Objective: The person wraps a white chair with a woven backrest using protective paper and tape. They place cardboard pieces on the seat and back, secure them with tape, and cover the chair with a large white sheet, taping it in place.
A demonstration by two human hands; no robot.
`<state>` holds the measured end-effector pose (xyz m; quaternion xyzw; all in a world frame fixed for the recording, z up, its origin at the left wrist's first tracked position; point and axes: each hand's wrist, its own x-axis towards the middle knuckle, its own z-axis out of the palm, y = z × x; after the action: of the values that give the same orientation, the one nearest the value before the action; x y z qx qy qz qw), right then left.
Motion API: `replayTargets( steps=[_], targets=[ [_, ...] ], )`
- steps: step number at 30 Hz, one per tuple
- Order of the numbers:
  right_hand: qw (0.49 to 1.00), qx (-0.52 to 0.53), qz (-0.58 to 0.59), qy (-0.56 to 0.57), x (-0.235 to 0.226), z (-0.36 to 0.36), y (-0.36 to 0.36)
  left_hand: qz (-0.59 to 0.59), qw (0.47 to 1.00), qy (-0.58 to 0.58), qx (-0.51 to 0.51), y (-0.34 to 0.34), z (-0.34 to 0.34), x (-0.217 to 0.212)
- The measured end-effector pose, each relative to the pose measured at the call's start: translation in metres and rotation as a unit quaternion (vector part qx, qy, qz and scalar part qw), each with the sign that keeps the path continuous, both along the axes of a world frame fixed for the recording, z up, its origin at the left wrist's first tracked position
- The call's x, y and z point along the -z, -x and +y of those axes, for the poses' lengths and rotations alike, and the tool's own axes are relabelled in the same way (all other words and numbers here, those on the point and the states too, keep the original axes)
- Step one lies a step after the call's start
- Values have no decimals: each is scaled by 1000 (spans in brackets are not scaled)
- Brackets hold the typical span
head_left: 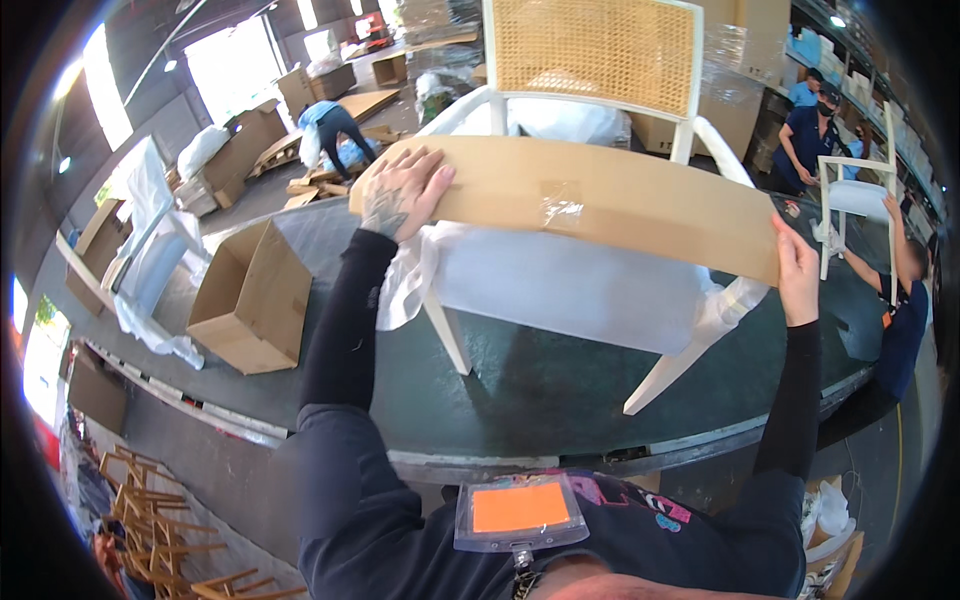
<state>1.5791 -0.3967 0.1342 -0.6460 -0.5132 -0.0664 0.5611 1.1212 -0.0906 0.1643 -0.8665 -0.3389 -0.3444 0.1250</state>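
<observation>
A long brown cardboard piece (630,195), with clear tape at its middle, lies across the front of a pale wooden armchair (450,335). My left hand (405,190) rests on its left end, fingers stretched flat over the board. At the right end, my right hand (797,268) grips the edge with its thumb on the near face. Behind the board rises the chair's woven cane backrest (595,55). White wrapping covers the seat (560,285), and foam wraps the armrests. The chair stands on a dark green work surface (540,400).
To the left are an open cardboard box (250,300) and a plastic-wrapped chair (150,260). At right a co-worker's arms reach to another pale chair (855,190); a second person (805,140) stands beyond. Farther back someone bends over (335,130). Wooden frames (150,525) lie at lower left.
</observation>
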Motion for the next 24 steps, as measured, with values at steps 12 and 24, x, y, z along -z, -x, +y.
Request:
replayTargets(
  steps=[12, 24],
  targets=[
    [974, 174, -125, -79, -33, -32, 35, -124, 986, 14, 113, 27, -4, -18],
    [741, -306, 138, 581, 343, 38, 407, -16, 897, -14, -442, 382, 107, 219]
  ],
)
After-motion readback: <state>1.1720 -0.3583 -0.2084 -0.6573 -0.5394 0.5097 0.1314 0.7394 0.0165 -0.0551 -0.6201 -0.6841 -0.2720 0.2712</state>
